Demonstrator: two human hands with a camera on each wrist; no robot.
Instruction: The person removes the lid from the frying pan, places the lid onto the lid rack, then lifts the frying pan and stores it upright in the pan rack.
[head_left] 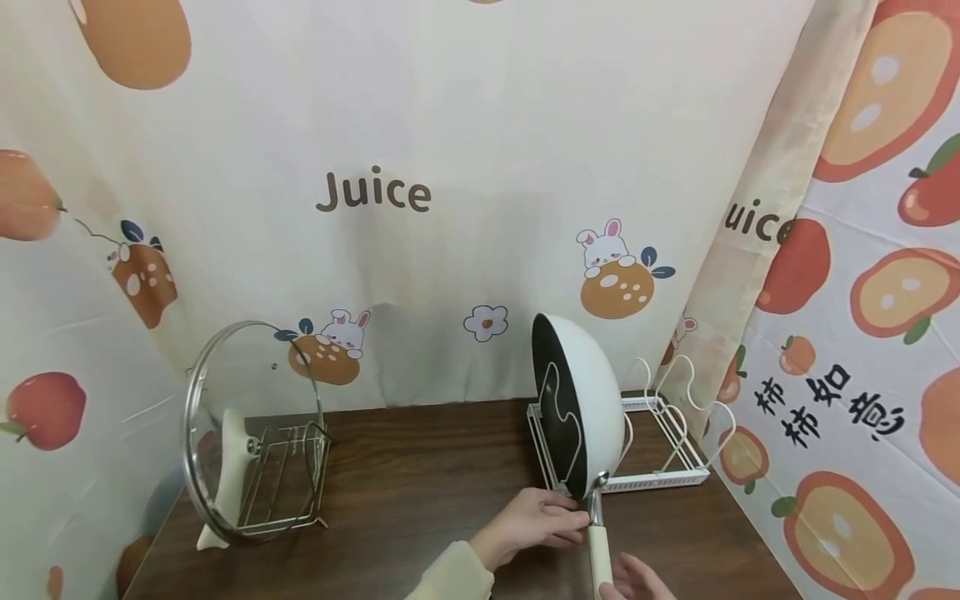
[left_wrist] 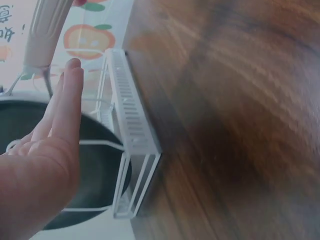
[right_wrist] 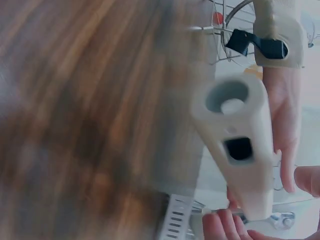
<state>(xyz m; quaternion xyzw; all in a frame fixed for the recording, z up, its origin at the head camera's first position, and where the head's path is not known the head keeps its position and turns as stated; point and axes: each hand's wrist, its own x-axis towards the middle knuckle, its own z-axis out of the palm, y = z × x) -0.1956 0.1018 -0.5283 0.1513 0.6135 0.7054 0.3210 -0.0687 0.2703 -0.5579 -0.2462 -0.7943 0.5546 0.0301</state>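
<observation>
A white wok [head_left: 600, 400] with a dark inside stands on its side in a white wire rack [head_left: 652, 482], its cream handle [head_left: 600, 554] pointing toward me. My left hand [head_left: 534, 521] reaches with extended fingers to the wok's lower edge, by the metal neck of the handle. In the left wrist view, the left hand [left_wrist: 50, 135] has straight fingers in front of the dark inside. My right hand [head_left: 636, 579] is beside the handle, partly cut off by the frame's edge. The right wrist view shows its fingers [right_wrist: 225, 225] and thumb spread apart around the handle [right_wrist: 240, 145], not closed on it.
At the left, a glass lid [head_left: 197, 433] with a cream grip stands upright in a metal wire rack [head_left: 321, 475]. Both racks are on a dark wooden table [head_left: 420, 467]. A fruit-printed curtain [head_left: 450, 250] hangs behind the table and along its sides.
</observation>
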